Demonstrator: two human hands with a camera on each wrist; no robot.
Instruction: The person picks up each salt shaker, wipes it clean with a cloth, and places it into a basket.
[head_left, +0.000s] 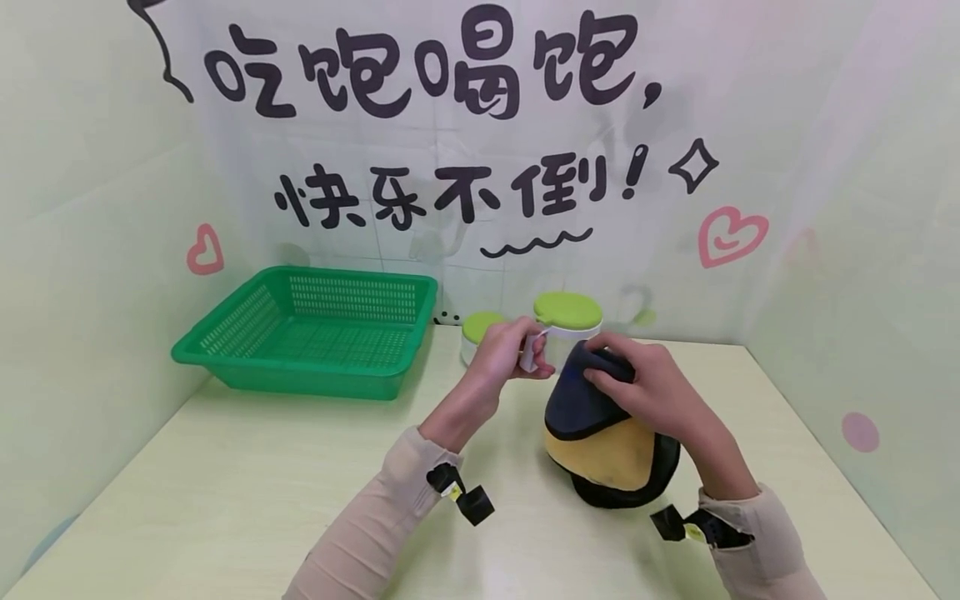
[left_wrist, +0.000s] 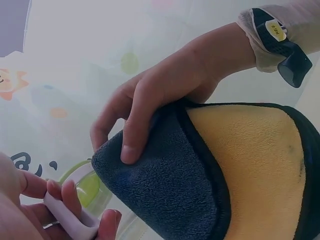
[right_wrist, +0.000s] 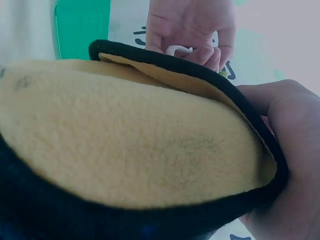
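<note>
A clear jar (head_left: 567, 310) with a green lid and white collar stands at the back. My left hand (head_left: 508, 354) has its fingers curled round the jar's pale handle (left_wrist: 75, 220), seen close in the left wrist view. Right of the jar, my right hand (head_left: 652, 387) grips a thick two-sided cleaning cloth (head_left: 607, 454) by its top, thumb on the near side. Dark blue on one face and yellow on the other, with black edging, the cloth hangs folded. In the right wrist view its yellow side (right_wrist: 135, 135) fills the middle. Cloth and hands partly hide the jar's body.
A green plastic basket (head_left: 382, 379) with slotted sides sits at the back left of the pale table (head_left: 262, 500). A smaller green-lidded container (head_left: 480, 325) stands behind my left hand. A printed white curtain (head_left: 450, 142) hangs along the back.
</note>
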